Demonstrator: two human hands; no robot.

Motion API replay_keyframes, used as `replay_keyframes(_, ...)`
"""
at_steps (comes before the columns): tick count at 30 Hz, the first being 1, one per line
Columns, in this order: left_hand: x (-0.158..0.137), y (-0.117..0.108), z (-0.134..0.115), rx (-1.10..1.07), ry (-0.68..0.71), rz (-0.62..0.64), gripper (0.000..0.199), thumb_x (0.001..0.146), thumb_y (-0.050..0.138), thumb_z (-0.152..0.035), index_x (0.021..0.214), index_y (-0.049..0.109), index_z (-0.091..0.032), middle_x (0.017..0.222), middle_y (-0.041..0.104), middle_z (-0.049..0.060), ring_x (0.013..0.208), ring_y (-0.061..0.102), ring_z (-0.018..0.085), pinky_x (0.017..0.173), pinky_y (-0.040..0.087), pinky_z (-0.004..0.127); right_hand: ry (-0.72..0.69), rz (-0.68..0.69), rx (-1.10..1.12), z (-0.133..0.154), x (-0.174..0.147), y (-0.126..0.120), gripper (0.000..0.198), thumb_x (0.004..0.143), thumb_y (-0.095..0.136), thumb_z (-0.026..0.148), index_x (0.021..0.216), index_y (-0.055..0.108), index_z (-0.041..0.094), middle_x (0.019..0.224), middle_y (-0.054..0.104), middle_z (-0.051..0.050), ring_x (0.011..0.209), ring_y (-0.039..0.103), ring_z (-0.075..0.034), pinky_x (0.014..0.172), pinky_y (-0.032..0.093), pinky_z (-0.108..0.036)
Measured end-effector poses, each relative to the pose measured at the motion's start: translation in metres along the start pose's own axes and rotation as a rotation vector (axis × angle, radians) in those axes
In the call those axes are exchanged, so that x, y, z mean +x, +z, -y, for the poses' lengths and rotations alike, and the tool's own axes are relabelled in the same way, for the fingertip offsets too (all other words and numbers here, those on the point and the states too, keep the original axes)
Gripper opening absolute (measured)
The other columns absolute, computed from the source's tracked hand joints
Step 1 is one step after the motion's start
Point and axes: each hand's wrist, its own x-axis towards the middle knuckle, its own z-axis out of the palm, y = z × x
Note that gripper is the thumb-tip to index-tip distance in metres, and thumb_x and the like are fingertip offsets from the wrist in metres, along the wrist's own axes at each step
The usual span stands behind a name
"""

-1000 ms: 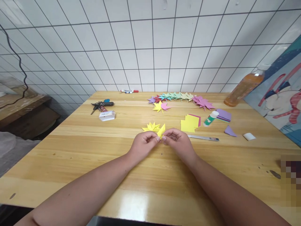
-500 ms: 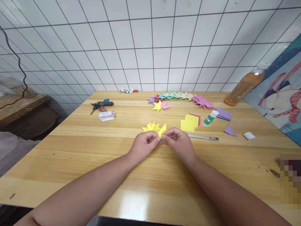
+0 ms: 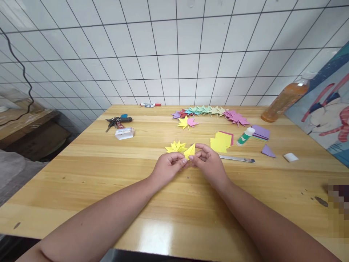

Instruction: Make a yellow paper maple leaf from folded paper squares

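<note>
A small folded yellow paper (image 3: 190, 151) is held between both hands above the wooden table. My left hand (image 3: 170, 165) pinches its lower left edge with thumb and fingers. My right hand (image 3: 208, 162) grips its right side, thumb in front and the index finger behind the upper edge. Just behind my left hand lies a yellow folded-paper star (image 3: 176, 146) with several points. A metal ruler (image 3: 237, 158) lies beside my right hand, one end hidden behind it. Yellow paper squares (image 3: 220, 142) rest beyond that hand, on top of a dark pink sheet.
A glue stick (image 3: 245, 136), purple paper sheets (image 3: 261, 132), a purple folded piece (image 3: 268, 150) and a white block (image 3: 291, 157) are to the right. Folded-paper leaves (image 3: 201, 110) line the back, near a bottle (image 3: 286, 98). Keys (image 3: 117, 120), a small box (image 3: 124, 133) and a marker (image 3: 150, 104) are left.
The yellow paper has turned to show a wider face. My right index finger has moved up behind its edge, while my left hand keeps its pinch. The view has shifted slightly.
</note>
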Motion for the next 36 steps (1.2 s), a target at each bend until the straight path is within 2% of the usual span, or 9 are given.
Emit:
replay_keyframes(6,0.0011,0.0001,-0.0038,-0.028,-0.005,-0.017,0.030,0.072,0.065,-0.042,0.065,0.063,-0.013,0.061,0.063,0.002,0.056,0.054,0.012,0.058,0.044,0.023,0.014,0.000,0.026,0.0014,-0.0008,0.0008,0.049,0.065,0.071,0.035,0.107,0.055,0.015,0.059,0.055,0.005,0.056,0.056,-0.012,0.060,0.047,-0.026)
replay_keyframes(12,0.0032,-0.0046,0.0008,-0.191,-0.140,0.098,0.035,0.071,0.065,-0.047,0.072,0.065,-0.012,0.069,0.068,0.007,0.063,0.061,0.016,0.063,0.048,0.027,-0.029,0.047,-0.001,0.0005,0.0004,-0.0025,0.044,0.069,0.068,0.032,0.108,0.058,0.016,0.057,0.052,0.006,0.056,0.054,-0.011,0.059,0.044,-0.024)
replay_keyframes(15,0.0032,-0.0039,0.0017,-0.140,-0.118,0.129,0.035,0.073,0.063,-0.048,0.074,0.066,-0.013,0.072,0.068,0.007,0.066,0.062,0.016,0.065,0.048,0.027,-0.015,0.050,-0.004,0.0016,0.0003,-0.0036,0.048,0.068,0.069,0.033,0.111,0.058,0.015,0.056,0.053,0.006,0.056,0.054,-0.012,0.059,0.045,-0.025)
replay_keyframes(22,0.0021,-0.0014,-0.0003,0.056,0.011,0.078,0.030,0.075,0.063,-0.042,0.066,0.066,-0.014,0.064,0.066,0.004,0.062,0.058,0.015,0.061,0.044,0.024,0.033,0.089,0.080,0.0024,-0.0007,-0.0035,0.055,0.064,0.073,0.034,0.113,0.058,0.014,0.054,0.053,0.006,0.051,0.053,-0.011,0.057,0.045,-0.025)
replay_keyframes(26,0.0039,-0.0040,0.0001,-0.009,-0.008,0.093,0.029,0.073,0.064,-0.041,0.063,0.065,-0.014,0.061,0.066,0.003,0.059,0.058,0.014,0.060,0.044,0.023,0.046,0.105,0.099,0.0017,0.0000,-0.0041,0.062,0.064,0.073,0.036,0.119,0.055,0.013,0.057,0.054,0.006,0.054,0.054,-0.011,0.060,0.047,-0.026)
replay_keyframes(29,0.0048,-0.0054,0.0011,-0.057,-0.060,0.079,0.029,0.071,0.065,-0.042,0.064,0.065,-0.014,0.061,0.067,0.004,0.059,0.060,0.015,0.060,0.044,0.024,0.095,0.155,0.128,0.0026,-0.0003,-0.0050,0.066,0.067,0.071,0.036,0.126,0.047,0.016,0.068,0.060,0.002,0.065,0.059,-0.013,0.065,0.050,-0.029)
replay_keyframes(32,0.0035,-0.0047,0.0014,-0.004,-0.060,0.071,0.028,0.072,0.064,-0.040,0.062,0.064,-0.014,0.060,0.066,0.004,0.057,0.059,0.014,0.059,0.044,0.023,0.141,0.191,0.129,0.0029,-0.0010,-0.0059,0.064,0.069,0.070,0.036,0.125,0.046,0.020,0.082,0.062,-0.002,0.077,0.061,-0.016,0.065,0.051,-0.028)
replay_keyframes(36,0.0003,-0.0016,0.0018,0.141,-0.004,0.083,0.026,0.076,0.060,-0.035,0.060,0.063,-0.014,0.060,0.066,0.004,0.058,0.057,0.014,0.058,0.042,0.023,0.121,0.159,0.064,0.0006,0.0000,-0.0067,0.055,0.067,0.071,0.036,0.115,0.053,0.018,0.071,0.058,0.002,0.067,0.058,-0.013,0.058,0.048,-0.025)
